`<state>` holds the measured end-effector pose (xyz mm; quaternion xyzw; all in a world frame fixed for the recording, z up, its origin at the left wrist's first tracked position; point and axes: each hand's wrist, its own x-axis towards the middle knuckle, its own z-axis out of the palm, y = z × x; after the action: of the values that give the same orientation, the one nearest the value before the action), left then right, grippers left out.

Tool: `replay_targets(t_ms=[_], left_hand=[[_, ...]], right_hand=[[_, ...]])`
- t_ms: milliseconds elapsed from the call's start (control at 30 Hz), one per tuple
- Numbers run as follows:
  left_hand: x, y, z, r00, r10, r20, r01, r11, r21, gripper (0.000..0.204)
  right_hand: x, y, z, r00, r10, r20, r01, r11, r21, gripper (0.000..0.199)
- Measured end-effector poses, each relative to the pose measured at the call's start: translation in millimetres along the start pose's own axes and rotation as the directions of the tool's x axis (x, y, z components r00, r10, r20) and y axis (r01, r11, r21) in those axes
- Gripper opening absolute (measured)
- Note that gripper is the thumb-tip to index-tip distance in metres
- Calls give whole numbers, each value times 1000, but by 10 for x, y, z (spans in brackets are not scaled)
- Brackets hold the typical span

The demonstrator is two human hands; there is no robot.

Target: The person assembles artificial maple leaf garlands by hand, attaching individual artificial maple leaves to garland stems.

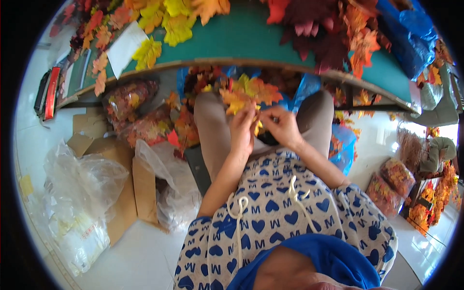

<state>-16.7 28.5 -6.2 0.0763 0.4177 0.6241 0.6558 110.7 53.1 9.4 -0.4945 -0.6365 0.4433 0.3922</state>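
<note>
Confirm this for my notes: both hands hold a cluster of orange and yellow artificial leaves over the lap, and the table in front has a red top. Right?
Not quite. The head view shows the table has a green top, not red; only some leaves lying on it are red. The rest stands: the left hand and right hand hold the cluster of orange and yellow artificial leaves over the lap.

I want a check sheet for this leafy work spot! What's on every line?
Surface: green table top, bare in the middle, heaped at the rim.
Job's things: bunch of orange and yellow fake leaves held over the lap.
Clutter: loose leaves on the table, clear plastic bags, flattened cardboard, blue bag.
Hands: left hand and right hand both pinch the bunch.
Cables: nothing seen.
Surroundings: white floor, packed leaf bags at the right, another seated person.
</note>
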Motion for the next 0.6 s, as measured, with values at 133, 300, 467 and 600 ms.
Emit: replay_targets(t_ms=[133, 300, 467, 600], left_hand=[[-12, 19, -118, 994, -12, 113, 18, 998, -55, 14], [-28, 97, -70, 971, -38, 235, 72, 988, -136, 16], [-5, 72, -44, 996, 41, 85, -31, 993, -112, 13], [-10, 141, -26, 989, 129, 75, -121, 987, -104, 9]], right_hand=[[-72, 24, 33, 993, 43, 107, -40, 999, -25, 14], [-48, 31, 37, 954, 256, 154, -287, 930, 230, 16], [29, -86, 56, 968, 176, 180, -207, 963, 172, 17], [157, -404, -89, 939, -185, 289, 250, 945, -211, 14]])
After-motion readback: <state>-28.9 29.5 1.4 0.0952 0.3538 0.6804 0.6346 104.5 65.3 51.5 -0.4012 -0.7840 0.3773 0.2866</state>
